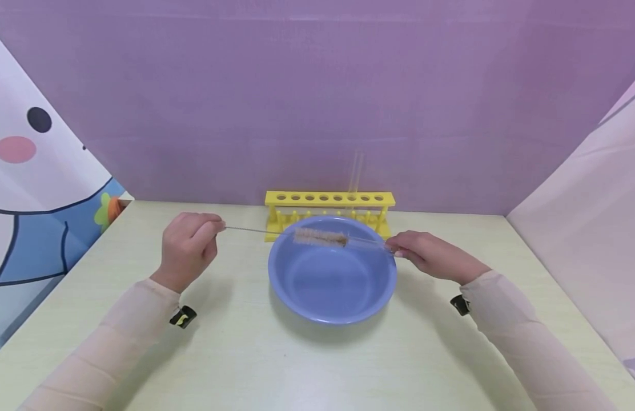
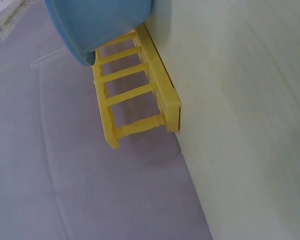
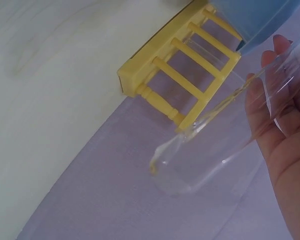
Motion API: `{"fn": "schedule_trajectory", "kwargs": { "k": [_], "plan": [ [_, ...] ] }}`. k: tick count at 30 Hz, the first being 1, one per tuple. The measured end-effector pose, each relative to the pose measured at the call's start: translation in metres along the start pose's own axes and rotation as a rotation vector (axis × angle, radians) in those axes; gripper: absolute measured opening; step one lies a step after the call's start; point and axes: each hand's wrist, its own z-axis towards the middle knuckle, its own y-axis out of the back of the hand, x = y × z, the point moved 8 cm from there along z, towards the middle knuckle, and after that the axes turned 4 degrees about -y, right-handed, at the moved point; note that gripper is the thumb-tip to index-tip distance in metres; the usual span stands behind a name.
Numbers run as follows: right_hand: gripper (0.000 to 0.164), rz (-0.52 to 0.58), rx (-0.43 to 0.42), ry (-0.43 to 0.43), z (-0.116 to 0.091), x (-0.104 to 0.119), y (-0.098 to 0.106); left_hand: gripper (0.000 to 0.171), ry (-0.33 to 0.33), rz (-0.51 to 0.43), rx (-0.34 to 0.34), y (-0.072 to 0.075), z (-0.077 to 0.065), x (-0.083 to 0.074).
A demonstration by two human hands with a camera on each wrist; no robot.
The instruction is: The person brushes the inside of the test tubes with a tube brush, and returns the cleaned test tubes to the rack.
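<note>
My left hand [image 1: 189, 248] pinches the thin twisted-wire handle [image 1: 253, 230] of a test tube brush over the table. The brush's pale bristles [image 1: 317, 237] are above the basin, and their brownish right end meets the near end of a clear test tube [image 1: 366, 242] in the head view. My right hand [image 1: 427, 254] holds that tube level at the basin's right rim. In the right wrist view the tube [image 3: 210, 155] crosses in front of my fingers [image 3: 257, 100]. In the left wrist view only part of the bristles [image 2: 11, 20] shows, and my left hand is out of sight.
A blue basin [image 1: 333, 315] stands on the pale table [image 1: 317, 371]. Close behind it is a yellow test tube rack [image 1: 324, 198] with another clear test tube [image 1: 356, 171] upright in it. A purple backdrop [image 1: 317, 103] rises at the back.
</note>
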Motion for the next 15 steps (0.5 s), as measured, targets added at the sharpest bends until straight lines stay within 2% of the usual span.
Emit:
{"fn": "schedule_trajectory", "kwargs": {
  "k": [15],
  "plan": [
    [0.025,-0.028,-0.01,-0.007,-0.0004,0.0007,-0.0003,0.026,-0.015,-0.021,0.021,-0.0036,0.0,-0.0043]
  ]
}}
